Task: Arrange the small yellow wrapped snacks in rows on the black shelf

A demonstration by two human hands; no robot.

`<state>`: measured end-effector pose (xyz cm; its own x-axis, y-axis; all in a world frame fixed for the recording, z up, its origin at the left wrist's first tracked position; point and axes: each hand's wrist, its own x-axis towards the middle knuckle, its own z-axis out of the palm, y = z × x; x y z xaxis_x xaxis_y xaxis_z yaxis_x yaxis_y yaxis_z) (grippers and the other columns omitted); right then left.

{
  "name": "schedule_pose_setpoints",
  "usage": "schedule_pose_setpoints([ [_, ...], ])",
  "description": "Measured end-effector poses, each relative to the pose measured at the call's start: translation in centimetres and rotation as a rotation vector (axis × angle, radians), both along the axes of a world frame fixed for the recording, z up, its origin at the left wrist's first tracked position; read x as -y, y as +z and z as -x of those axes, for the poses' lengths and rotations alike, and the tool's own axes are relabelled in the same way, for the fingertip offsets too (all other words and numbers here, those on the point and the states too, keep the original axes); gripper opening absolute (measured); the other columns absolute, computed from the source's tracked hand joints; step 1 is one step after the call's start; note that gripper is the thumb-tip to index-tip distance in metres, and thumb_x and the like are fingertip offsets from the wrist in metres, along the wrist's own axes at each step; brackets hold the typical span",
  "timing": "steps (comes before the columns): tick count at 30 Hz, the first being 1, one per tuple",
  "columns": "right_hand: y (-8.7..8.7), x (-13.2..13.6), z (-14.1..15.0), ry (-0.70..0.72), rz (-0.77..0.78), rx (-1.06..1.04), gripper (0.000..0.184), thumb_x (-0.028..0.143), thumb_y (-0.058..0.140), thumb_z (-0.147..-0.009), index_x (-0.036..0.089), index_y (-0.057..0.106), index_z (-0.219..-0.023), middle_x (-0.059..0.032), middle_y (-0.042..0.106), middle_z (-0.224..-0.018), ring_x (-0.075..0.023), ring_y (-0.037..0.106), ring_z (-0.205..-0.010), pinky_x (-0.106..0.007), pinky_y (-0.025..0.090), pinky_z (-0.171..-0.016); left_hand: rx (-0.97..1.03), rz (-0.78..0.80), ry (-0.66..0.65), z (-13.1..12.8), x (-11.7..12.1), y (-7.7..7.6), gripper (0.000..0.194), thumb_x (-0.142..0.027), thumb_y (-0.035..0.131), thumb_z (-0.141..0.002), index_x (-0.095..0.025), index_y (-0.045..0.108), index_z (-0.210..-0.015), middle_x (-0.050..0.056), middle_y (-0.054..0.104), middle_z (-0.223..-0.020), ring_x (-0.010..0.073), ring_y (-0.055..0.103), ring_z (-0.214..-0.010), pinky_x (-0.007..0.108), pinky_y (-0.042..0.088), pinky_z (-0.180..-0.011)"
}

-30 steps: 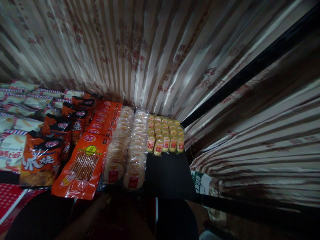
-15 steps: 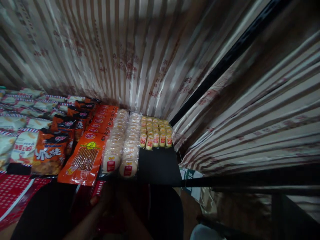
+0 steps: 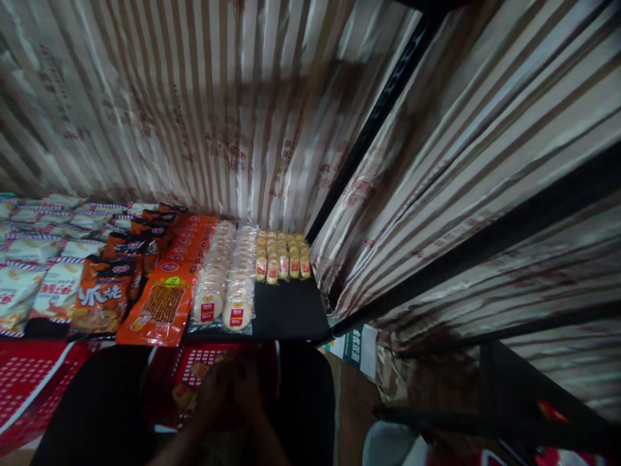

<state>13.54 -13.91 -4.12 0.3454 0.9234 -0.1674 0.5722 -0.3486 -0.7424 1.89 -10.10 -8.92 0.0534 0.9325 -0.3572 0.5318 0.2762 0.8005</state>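
Observation:
Both hands are low in the picture, side by side in deep shadow over a red plastic basket (image 3: 264, 362) between my dark-clothed legs. My left hand (image 3: 216, 382) is beside small wrapped packs (image 3: 185, 395) in yellowish wrappers in the basket. Close to it, almost touching, is my right hand (image 3: 246, 382). The fingers of both hands point down into the basket and are too dark to make out, so any grip is hidden. On the black shelf (image 3: 286, 310) ahead stand rows of small yellow wrapped cakes (image 3: 283, 255), with round wrapped crackers (image 3: 237, 310) to their left.
Orange stick-snack packs (image 3: 162, 304), orange-black snack bags (image 3: 101, 294) and white snack bags (image 3: 55, 288) fill the shelf leftward. Another red basket (image 3: 29, 369) is at lower left. Black metal posts (image 3: 373, 123) and striped curtains (image 3: 204, 116) enclose the shelf. A pale stool (image 3: 391, 443) is at lower right.
The view has tilted down and shifted right, so more of the basket and the packs in it shows. Both hands stay low and close together over the basket.

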Motion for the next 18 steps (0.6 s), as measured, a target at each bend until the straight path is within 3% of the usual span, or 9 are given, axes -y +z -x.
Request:
schedule_pose_setpoints([
  [2, -1.9, -1.8, 1.7, -0.052, -0.018, -0.078, 0.036, 0.043, 0.036, -0.075, 0.05, 0.067, -0.091, 0.0022, 0.067, -0.082, -0.0322, 0.063, -0.097, -0.047, 0.044, -0.056, -0.006, -0.01, 0.004, -0.5, 0.5, 0.1, 0.038, -0.024, 0.037, -0.075, -0.016, 0.066, -0.097, 0.011, 0.068, -0.106, 0.0229, 0.061, -0.103, 0.035, 0.046, -0.094],
  [4, -2.3, -1.3, 0.9, 0.043, -0.103, -0.111, 0.046, 0.036, 0.027, -0.077, 0.041, 0.067, -0.101, 0.0059, 0.067, -0.087, -0.0307, 0.064, -0.097, -0.046, 0.046, -0.062, -0.018, -0.023, -0.011, -1.0, 0.9, 0.3, 0.039, -0.026, 0.038, -0.075, -0.014, 0.064, -0.102, 0.012, 0.066, -0.11, 0.0231, 0.06, -0.106, 0.036, 0.044, -0.096],
  [6, -1.5, 0.0, -0.8, 0.068, -0.177, -0.19, 0.035, 0.034, 0.045, -0.074, 0.037, 0.067, -0.101, -0.0063, 0.071, -0.093, -0.0277, 0.067, -0.09, -0.041, 0.053, -0.069, -0.011, -0.045, -0.033, -1.5, 1.2, 0.7, 0.043, -0.028, 0.039, -0.075, -0.012, 0.061, -0.108, 0.014, 0.063, -0.116, 0.0235, 0.056, -0.112, 0.036, 0.041, -0.1],
  [8, -0.3, 1.0, -2.1, 0.14, -0.158, -0.194, 0.035, 0.037, 0.038, -0.08, 0.05, 0.062, -0.101, 0.0008, 0.07, -0.094, -0.0265, 0.064, -0.097, -0.045, 0.053, -0.068, 0.013, -0.07, -0.045, -2.0, 1.4, 1.3, 0.046, -0.03, 0.039, -0.076, -0.01, 0.057, -0.113, 0.015, 0.06, -0.12, 0.0235, 0.053, -0.116, 0.036, 0.039, -0.102],
  [9, 0.2, 1.2, -2.5, 0.104, -0.164, -0.174, 0.042, 0.039, 0.027, -0.083, 0.051, 0.063, -0.101, 0.0024, 0.069, -0.091, -0.0256, 0.063, -0.098, -0.045, 0.052, -0.067, 0.024, -0.079, -0.049, -2.2, 1.5, 1.7, 0.046, -0.03, 0.04, -0.075, -0.01, 0.057, -0.113, 0.015, 0.06, -0.121, 0.0234, 0.053, -0.116, 0.036, 0.04, -0.102],
  [10, 0.6, 1.3, -2.7, 0.09, -0.171, -0.181, 0.04, 0.04, 0.028, -0.083, 0.05, 0.063, -0.101, 0.0001, 0.07, -0.093, -0.0237, 0.064, -0.097, -0.04, 0.053, -0.071, 0.035, -0.09, -0.053, -2.4, 1.6, 2.1, 0.046, -0.031, 0.04, -0.075, -0.011, 0.056, -0.113, 0.014, 0.06, -0.121, 0.0233, 0.054, -0.115, 0.035, 0.041, -0.1],
  [13, 1.4, 1.0, -3.1, 0.044, -0.214, -0.252, 0.032, 0.043, 0.038, -0.081, 0.042, 0.065, -0.098, -0.0044, 0.07, -0.097, -0.0213, 0.066, -0.094, -0.032, 0.053, -0.079, 0.061, -0.143, -0.059, -3.1, 1.6, 3.6, 0.041, -0.032, 0.041, -0.075, -0.016, 0.058, -0.109, 0.011, 0.063, -0.114, 0.0226, 0.058, -0.108, 0.035, 0.045, -0.095],
  [18, 3.5, 0.7, -4.3, -0.002, -0.231, -0.421, 0.027, 0.042, 0.051, -0.078, 0.027, 0.067, -0.094, -0.0036, 0.071, -0.097, -0.0239, 0.066, -0.092, -0.035, 0.051, -0.084, 0.076, -0.227, -0.062, -4.3, 1.6, 5.6, 0.043, -0.036, 0.041, -0.076, -0.014, 0.058, -0.109, 0.012, 0.062, -0.107, 0.0237, 0.059, -0.101, 0.036, 0.047, -0.091],
])
